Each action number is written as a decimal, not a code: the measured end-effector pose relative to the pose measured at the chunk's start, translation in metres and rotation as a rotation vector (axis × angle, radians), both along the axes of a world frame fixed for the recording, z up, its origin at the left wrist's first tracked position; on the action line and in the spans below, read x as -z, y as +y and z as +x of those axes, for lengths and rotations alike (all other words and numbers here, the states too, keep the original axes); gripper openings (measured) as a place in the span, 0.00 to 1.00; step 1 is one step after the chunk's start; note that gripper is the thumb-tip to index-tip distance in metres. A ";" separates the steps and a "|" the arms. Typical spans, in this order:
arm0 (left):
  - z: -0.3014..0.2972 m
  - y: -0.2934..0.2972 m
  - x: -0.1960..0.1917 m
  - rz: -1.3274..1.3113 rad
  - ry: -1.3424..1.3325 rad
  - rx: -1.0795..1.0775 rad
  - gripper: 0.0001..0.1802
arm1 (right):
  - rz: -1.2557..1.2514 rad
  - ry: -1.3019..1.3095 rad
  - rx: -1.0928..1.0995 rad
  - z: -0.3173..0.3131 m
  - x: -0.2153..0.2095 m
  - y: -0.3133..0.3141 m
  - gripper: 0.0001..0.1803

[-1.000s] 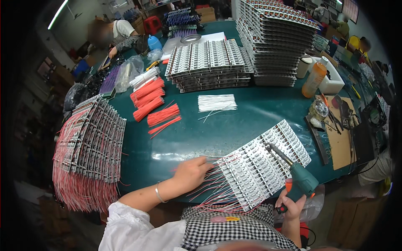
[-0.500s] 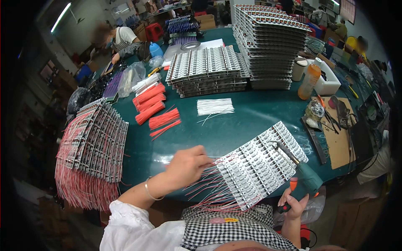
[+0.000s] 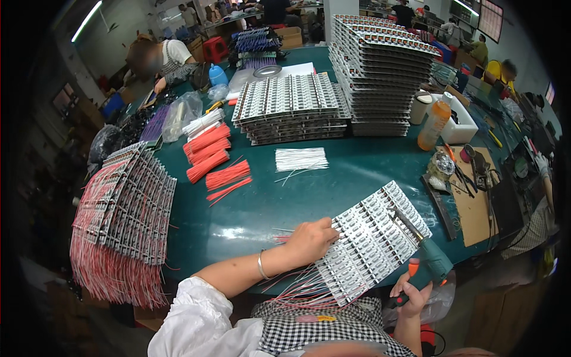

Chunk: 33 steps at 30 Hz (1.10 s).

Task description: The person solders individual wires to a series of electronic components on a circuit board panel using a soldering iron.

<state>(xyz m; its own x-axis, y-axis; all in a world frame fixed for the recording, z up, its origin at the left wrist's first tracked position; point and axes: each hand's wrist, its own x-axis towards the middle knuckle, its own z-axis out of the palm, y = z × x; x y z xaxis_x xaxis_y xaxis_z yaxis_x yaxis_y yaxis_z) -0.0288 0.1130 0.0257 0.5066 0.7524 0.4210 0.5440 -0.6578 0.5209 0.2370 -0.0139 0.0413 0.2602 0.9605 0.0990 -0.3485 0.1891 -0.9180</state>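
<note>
My right hand (image 3: 411, 296) is wrapped round the handle of a teal soldering gun (image 3: 435, 262) with an orange part. Its metal tip hangs over the upper right of a panel of small circuit boards (image 3: 372, 244), which lies tilted at the table's front edge. My left hand (image 3: 312, 241) pinches at the panel's left edge, its fingertips over the boards. Red and white wire ends (image 3: 282, 237) stick out behind that hand; the pinched tips are hidden. More red and white wires (image 3: 303, 290) fan out from the panel's lower left side, over my checked apron.
Wired panels (image 3: 128, 205) are stacked at left. Red wire bundles (image 3: 207, 144) and white wires (image 3: 301, 159) lie mid-table. Tall board stacks (image 3: 380, 77) stand behind. An orange bottle (image 3: 434, 124), wire spool (image 3: 440, 165) and cardboard (image 3: 473, 208) are at right. A person (image 3: 169, 59) works at far left.
My left hand has moved right, from just outside the panel's left edge onto it, and the wire ends behind it moved along. My right hand keeps the soldering gun over the panel.
</note>
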 end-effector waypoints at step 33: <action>-0.007 0.003 -0.023 0.031 0.086 -0.071 0.06 | -0.133 -0.443 -0.393 0.017 0.011 -0.034 0.34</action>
